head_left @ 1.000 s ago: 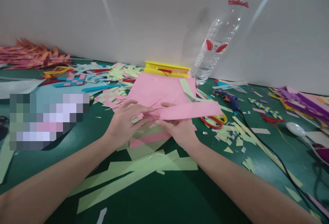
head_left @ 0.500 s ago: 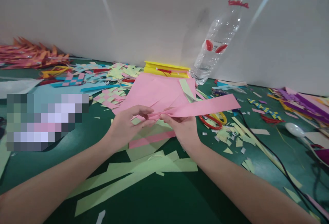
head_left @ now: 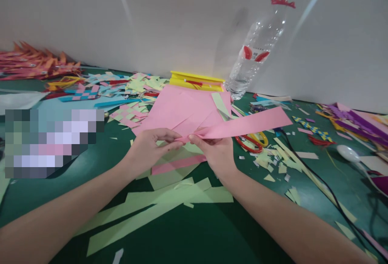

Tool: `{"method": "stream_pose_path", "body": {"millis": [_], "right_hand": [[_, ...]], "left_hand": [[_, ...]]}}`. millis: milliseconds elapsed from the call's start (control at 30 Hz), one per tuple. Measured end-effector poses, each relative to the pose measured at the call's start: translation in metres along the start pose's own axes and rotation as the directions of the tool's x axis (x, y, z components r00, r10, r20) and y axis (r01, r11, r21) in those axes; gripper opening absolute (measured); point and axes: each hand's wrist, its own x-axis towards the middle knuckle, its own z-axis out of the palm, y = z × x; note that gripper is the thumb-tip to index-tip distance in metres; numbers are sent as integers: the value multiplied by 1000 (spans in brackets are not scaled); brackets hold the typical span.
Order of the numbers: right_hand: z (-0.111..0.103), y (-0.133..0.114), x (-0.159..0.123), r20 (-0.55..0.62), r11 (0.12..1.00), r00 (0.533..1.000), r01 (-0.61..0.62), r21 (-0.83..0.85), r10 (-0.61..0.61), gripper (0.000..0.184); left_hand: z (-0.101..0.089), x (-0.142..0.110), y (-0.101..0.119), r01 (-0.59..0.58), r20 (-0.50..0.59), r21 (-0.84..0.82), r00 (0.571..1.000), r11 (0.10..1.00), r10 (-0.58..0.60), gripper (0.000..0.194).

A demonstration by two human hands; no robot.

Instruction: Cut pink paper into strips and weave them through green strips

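A long pink paper strip point(head_left: 248, 123) sticks out to the right, lifted above the green table point(head_left: 212, 239). My right hand point(head_left: 214, 151) pinches its left end, and my left hand point(head_left: 148, 149) pinches the same end from the other side, fingertips meeting. Behind the hands lies a stack of pink paper sheets point(head_left: 178, 108). Under the hands rest another pink strip point(head_left: 177, 163) and pale green strips point(head_left: 163, 199).
Red-and-yellow scissors point(head_left: 251, 143) lie right of my right hand. A blue glue gun point(head_left: 268, 114) with a black cord point(head_left: 321, 179), a clear water bottle point(head_left: 257, 50), a yellow box point(head_left: 197, 81), woven paper pieces point(head_left: 85, 93) and scraps lie around. A white wall stands behind.
Both hands have raised the pink strip's end off the sheets, and the strip's free end has swung up and further right.
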Motion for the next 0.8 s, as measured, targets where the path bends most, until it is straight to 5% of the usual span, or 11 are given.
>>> {"method": "stream_pose_path", "body": {"millis": [800], "right_hand": [[0,-2,-1,-15,1000,1000,5,19,-5,13]], "left_hand": [[-2,0,3,85,55,53,995,995,-88,19]]}}
